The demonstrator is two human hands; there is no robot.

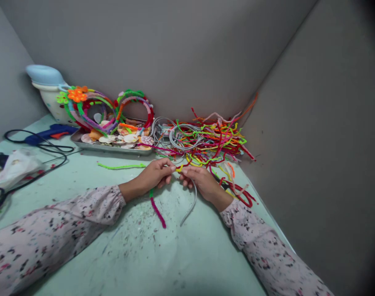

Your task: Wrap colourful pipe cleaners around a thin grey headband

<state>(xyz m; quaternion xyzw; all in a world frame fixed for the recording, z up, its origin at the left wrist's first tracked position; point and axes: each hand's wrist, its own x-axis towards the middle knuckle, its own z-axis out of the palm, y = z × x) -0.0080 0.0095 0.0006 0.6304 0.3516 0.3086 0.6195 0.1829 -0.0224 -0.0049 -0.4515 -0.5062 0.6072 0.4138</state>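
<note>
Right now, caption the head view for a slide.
Left hand and right hand hold a grey band partly wrapped in pipe cleaners, seashells in a metal tray beyond.

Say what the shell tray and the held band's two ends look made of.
Shell tray: probably metal, by its shiny grey rim. Bare grey end: metal or plastic, unclear; smooth, even surface. Magenta end: apparently chenille pipe cleaner, matte, with fuzzy edges.
</note>
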